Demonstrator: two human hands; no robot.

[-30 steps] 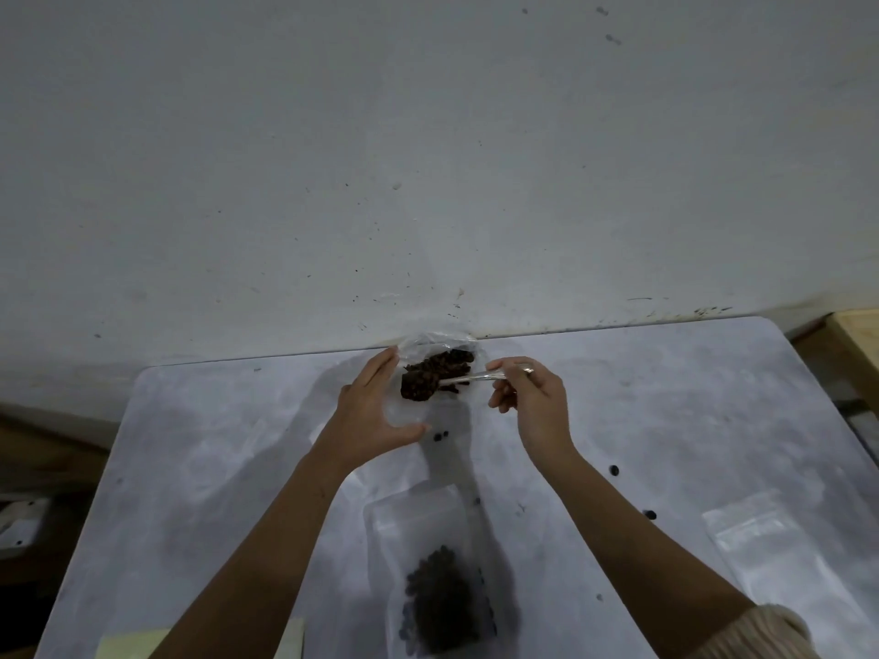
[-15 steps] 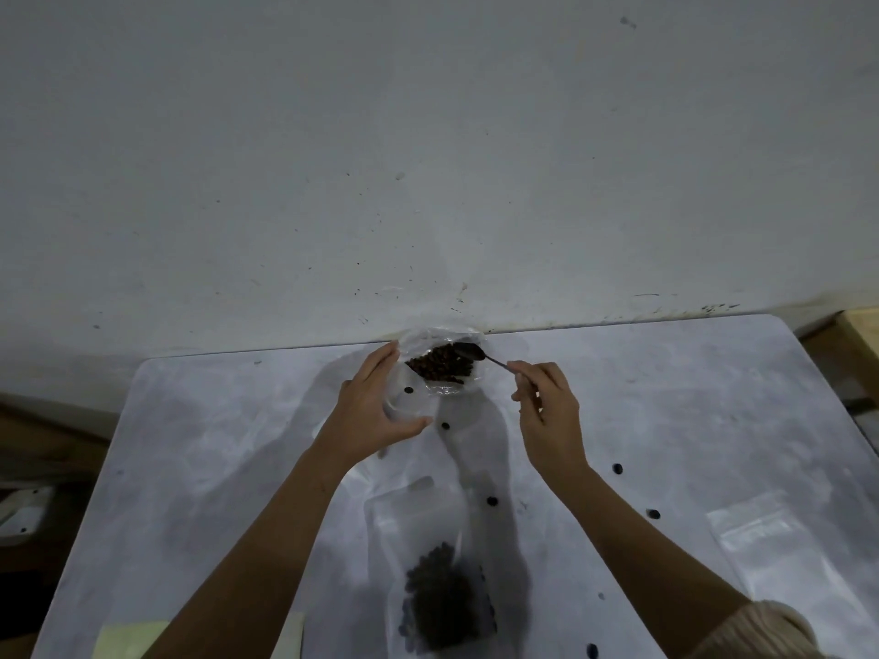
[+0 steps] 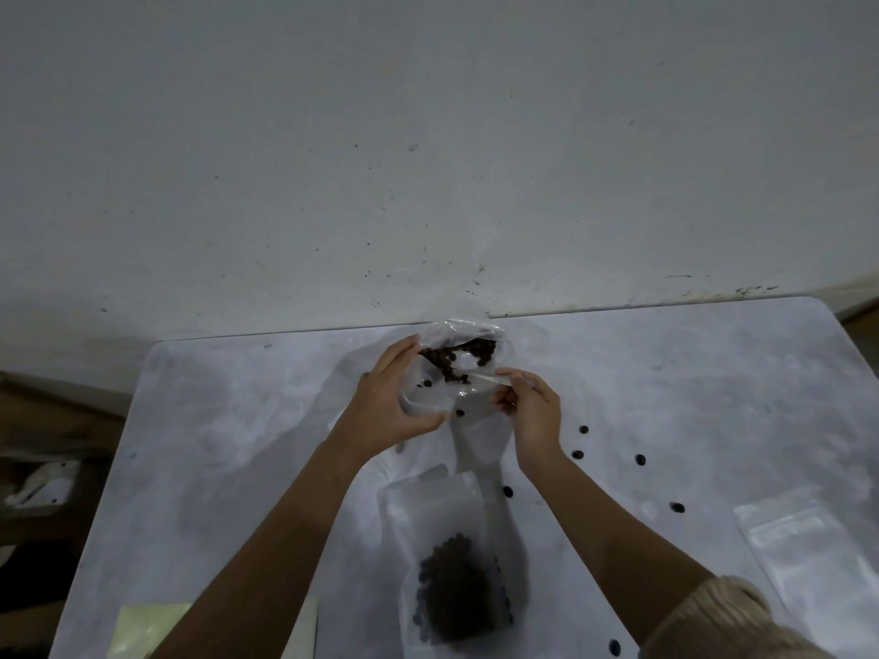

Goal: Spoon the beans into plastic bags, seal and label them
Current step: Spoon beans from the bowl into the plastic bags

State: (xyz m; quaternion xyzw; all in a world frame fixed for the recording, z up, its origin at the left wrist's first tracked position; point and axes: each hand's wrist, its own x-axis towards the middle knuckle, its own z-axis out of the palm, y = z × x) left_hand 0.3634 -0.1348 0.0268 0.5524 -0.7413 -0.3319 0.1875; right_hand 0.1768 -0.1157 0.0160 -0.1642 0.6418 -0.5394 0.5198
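Fingers (image 3: 402,349) of the left hand (image 3: 390,406) grip a clear bag of beans (image 3: 456,356); the right hand (image 3: 532,411) pinches a spoon (image 3: 480,377) dipped inside. Loose beans (image 3: 577,454) dot the surface (image 3: 238,444).

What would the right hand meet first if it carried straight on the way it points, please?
Probably the clear bag of beans gripped by the left hand; the spoon in the right hand points into it, depth uncertain.

A mottled pale grey table (image 3: 713,373) stands pushed against a scuffed, speckled off-white wall (image 3: 428,135). Left of the table lies a brown area (image 3: 57,420), dim in shadow. The light is soft and dull.
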